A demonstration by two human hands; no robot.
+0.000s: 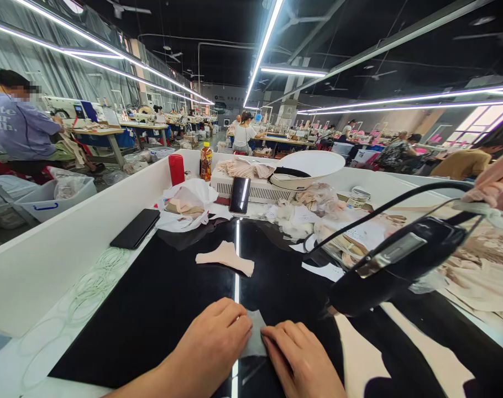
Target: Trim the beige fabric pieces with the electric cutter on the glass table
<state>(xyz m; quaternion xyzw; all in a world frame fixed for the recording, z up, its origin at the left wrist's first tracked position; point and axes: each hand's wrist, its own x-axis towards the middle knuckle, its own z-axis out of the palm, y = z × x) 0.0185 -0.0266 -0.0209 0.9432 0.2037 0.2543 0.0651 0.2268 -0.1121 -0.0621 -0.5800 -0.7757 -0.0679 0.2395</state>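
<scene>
Near the front of a glossy black work surface, my two hands are at a small pale grey, thin fabric piece. My left hand has its fingers curled and closed on the left side of the piece. On the other side, my right hand pinches the right edge between thumb and forefinger. The fingers hide part of the fabric. Farther back lies a curved beige fabric piece, apart from both hands. More beige cut pieces rest to the right of my right hand.
A black device with a looped cable hangs over the right side. Fabric heaps lie beyond it. A phone, a plastic bag, a black case and pale green rings surround the surface. Co-workers sit farther off.
</scene>
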